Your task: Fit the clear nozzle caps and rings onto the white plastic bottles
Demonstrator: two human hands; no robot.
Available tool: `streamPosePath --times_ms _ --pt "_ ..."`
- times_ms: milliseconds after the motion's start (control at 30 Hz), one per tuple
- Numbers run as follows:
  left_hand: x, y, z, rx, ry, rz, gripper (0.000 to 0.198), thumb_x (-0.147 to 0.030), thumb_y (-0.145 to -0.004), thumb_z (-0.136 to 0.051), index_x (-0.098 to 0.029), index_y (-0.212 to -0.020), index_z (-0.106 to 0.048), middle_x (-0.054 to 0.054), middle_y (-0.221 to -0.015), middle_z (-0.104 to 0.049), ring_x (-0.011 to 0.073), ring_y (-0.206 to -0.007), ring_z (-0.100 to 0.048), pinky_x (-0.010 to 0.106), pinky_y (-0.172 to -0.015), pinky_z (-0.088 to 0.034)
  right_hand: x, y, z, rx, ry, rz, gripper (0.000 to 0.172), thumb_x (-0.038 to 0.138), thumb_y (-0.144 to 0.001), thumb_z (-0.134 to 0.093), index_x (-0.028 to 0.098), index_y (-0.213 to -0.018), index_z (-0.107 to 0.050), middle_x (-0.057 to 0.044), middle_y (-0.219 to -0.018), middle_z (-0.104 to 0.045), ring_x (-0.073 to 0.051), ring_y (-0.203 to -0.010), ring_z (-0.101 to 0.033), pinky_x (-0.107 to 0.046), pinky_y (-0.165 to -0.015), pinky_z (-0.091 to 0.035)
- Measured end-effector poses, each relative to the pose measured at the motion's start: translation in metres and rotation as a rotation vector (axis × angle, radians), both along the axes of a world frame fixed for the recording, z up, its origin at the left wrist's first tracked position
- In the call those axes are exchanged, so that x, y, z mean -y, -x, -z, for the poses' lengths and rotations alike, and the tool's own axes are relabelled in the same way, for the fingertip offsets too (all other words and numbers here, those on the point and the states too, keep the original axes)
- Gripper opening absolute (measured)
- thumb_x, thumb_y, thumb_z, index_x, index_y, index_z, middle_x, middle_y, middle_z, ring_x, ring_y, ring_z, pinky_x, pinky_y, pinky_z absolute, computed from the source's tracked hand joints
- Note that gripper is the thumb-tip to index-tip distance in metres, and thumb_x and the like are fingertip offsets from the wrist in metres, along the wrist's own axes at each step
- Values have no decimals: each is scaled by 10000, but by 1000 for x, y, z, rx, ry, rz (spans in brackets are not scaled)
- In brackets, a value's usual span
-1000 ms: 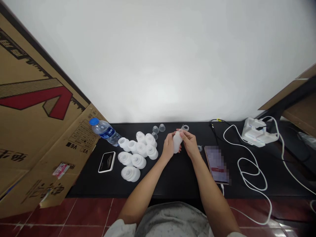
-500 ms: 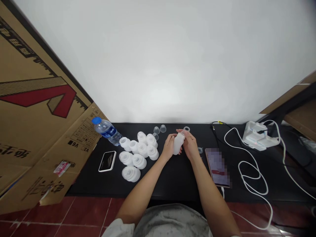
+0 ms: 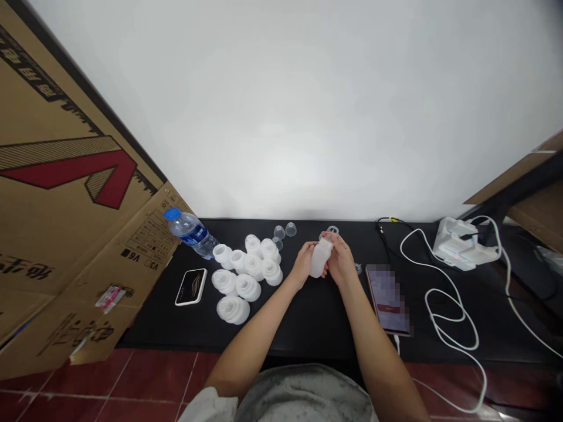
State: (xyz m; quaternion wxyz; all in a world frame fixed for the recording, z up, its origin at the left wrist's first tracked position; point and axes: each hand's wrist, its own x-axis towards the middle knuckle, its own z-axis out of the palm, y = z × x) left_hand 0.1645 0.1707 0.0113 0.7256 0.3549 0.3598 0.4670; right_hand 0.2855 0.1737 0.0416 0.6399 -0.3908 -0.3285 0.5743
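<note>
A small translucent white plastic bottle (image 3: 321, 261) is held tilted above the black tabletop, its neck leaning up and to the right. My left hand (image 3: 303, 265) wraps its body from the left, some fingers hidden behind it. At the neck, my right hand (image 3: 342, 258) closes its fingers around a clear piece on top, whose exact shape I cannot make out. Just beyond my right fingertips lies a clear ring-like part (image 3: 333, 230). Another small clear part (image 3: 358, 268) shows beside my right wrist. Several similar white bottles (image 3: 248, 287) stand grouped to the left.
Clear domed caps (image 3: 291, 229) lie behind the bottles. A blue-capped water bottle (image 3: 193, 234) and a white-edged black device (image 3: 191, 286) are further left, beside a cardboard box (image 3: 88, 234). On the right are a phone (image 3: 389, 299), white cables (image 3: 457, 319) and a white charging unit (image 3: 464, 243).
Both hands and the bottle have shifted slightly right. My right fingers have moved a little around the bottle's top. The other objects stay in place.
</note>
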Motion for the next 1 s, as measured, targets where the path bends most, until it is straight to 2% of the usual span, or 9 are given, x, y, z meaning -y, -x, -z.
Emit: streamPosePath --times_ms 100,200,367,633,700,800,867,933,1000 --pt "0 0 -1 2 5 -1 545 -641 -921 -633 -208 -1239 -543 -15 -578 -701 225 -412 -668 289 -397 -525 1 0 -4 -21 -7 -35 396 620 -894 -752 253 -1042 -753 -99 -1168 -799 -229 -793 -712 -314 -568 -538" --pt "-1 2 -3 -2 -5 -9 519 -633 -923 -618 -208 -1210 -536 -3 -575 -706 229 -414 -667 294 -393 -527 4 0 -6 -4 3 -97 463 633 -904 -726 233 -1133 -767 -116 -1196 -809 -212 -691 -691 -303 -483 -499" --pt "0 4 -6 -21 -47 -41 496 -661 -957 -590 -222 -1185 -553 -3 -586 -710 225 -415 -657 306 -403 -531 7 2 -5 42 28 -186 550 599 -865 -810 217 -1258 -765 -117 -1171 -825 -95 -417 -449 -273 -319 -365" --pt "13 -1 -9 -169 -223 -227 591 -782 -1032 -431 -243 -1197 -608 -19 -587 -661 188 -409 -604 290 -406 -481 8 2 0 94 -40 -122 525 579 -818 -886 215 -1188 -808 -112 -1133 -832 -140 -531 -587 -256 -374 -407" --pt "16 0 -9 -228 -271 -272 586 -775 -1048 -408 -247 -1200 -609 -18 -636 -669 179 -444 -615 290 -441 -498 6 4 3 119 -37 -80 535 591 -827 -879 216 -1202 -803 -116 -1150 -834 -183 -631 -668 -266 -436 -461" --pt "15 3 -9 -266 -326 -309 569 -763 -1051 -434 -249 -1244 -580 0 -763 -719 179 -549 -668 290 -517 -532 0 6 8 117 -48 -5 563 687 -897 -770 208 -1191 -802 -124 -1161 -835 -264 -907 -762 -336 -690 -597" --pt "12 5 -9 -205 -325 -316 596 -783 -1025 -476 -251 -1288 -531 12 -826 -736 190 -606 -693 297 -547 -546 -4 5 12 126 -54 7 624 755 -964 -620 204 -1194 -800 -133 -1186 -827 -293 -1044 -763 -395 -842 -611" --pt "11 7 -12 -126 -335 -333 653 -809 -980 -540 -252 -1316 -485 27 -900 -743 197 -629 -698 312 -558 -562 -7 3 18 235 -67 8 611 725 -1003 -559 205 -1223 -792 -138 -1237 -811 -299 -1085 -757 -421 -900 -604" --pt "11 10 -16 -106 -388 -364 669 -794 -954 -608 -245 -1317 -488 59 -1014 -748 205 -690 -712 332 -607 -588 -7 0 24 481 -103 27 513 617 -998 -629 209 -1268 -780 -134 -1287 -795 -302 -1080 -753 -430 -919 -598"
